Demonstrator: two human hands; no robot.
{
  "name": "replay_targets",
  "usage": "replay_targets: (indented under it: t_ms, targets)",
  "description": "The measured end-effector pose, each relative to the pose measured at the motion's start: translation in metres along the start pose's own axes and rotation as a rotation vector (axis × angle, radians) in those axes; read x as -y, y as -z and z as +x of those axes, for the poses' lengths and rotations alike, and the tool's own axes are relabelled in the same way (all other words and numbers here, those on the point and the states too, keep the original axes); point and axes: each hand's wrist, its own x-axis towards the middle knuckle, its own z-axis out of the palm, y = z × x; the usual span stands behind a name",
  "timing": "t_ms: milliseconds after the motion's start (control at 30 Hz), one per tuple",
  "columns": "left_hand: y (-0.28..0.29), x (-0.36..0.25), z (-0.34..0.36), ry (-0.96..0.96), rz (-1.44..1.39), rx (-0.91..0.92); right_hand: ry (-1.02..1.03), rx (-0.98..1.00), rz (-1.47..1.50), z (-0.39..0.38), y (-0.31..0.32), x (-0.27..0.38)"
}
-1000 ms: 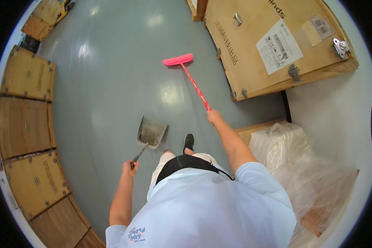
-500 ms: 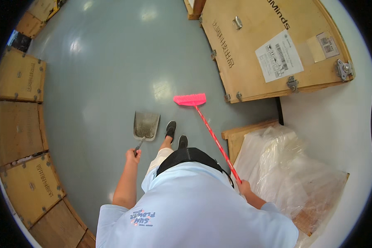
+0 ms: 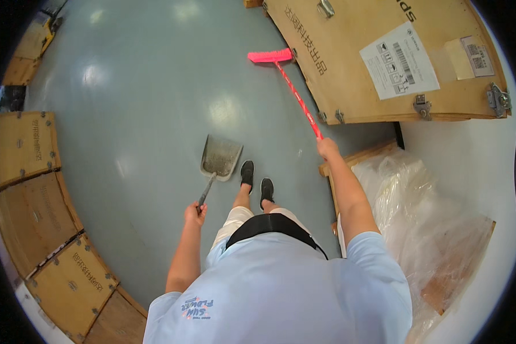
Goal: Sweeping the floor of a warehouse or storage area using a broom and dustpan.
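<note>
One pink broom [image 3: 289, 86] in right hand [image 3: 328, 149]; one dustpan [image 3: 219, 159], seemingly gripped by left hand [image 3: 194, 214] fingers.

You stand on a smooth grey-green floor [image 3: 137, 114] that shines with pale patches of overhead light. Plywood crates [image 3: 34, 206] with metal corner fittings curve along your left. A large plywood crate [image 3: 384, 57] bearing a white label sits ahead to your right, and crumpled clear plastic sheeting [image 3: 430, 223] lies beside a white wall [image 3: 470, 155].

Open grey floor [image 3: 132, 114] ahead, wooden crate [image 3: 384, 57] right, plywood panels [image 3: 34, 200] left
</note>
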Motion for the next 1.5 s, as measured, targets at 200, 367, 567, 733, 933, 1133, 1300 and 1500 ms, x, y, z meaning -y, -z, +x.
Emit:
replay_targets:
  t_ms: [200, 367, 567, 733, 933, 1133, 1300, 1500]
  targets:
    - [-0.027, -0.009, 0.007, -0.015, 0.182, 0.064, -0.043, 0.047, 0.046, -0.075, -0.079, -0.102]
    - [-0.023, -0.020, 0.033, 0.001, 0.208, 0.021, -0.265, 0.294, 0.197, -0.212, -0.093, -0.137]
    - [-0.024, -0.028, 0.054, 0.029, 0.353, -0.001, -0.325, 0.273, 0.218, -0.352, -0.119, -0.173]
    - [-0.026, -0.021, 0.060, 0.034, 0.433, 0.009, -0.498, 0.187, 0.391, -0.411, -0.123, -0.178]
    - [-0.017, -0.013, 0.074, -0.007, 0.490, 0.058, -0.407, -0.051, 0.126, -0.383, -0.142, -0.274]
    - [-0.019, 0.010, 0.021, -0.072, 0.381, 0.073, -0.441, 0.263, 0.299, -0.273, -0.106, -0.319]
    - [0.015, 0.051, -0.022, -0.181, 0.456, 0.090, -0.361, -0.027, 0.167, -0.240, -0.145, -0.343]
    - [0.033, 0.062, -0.031, -0.211, 0.512, 0.123, -0.164, 0.088, 0.077, -0.254, -0.200, -0.314]
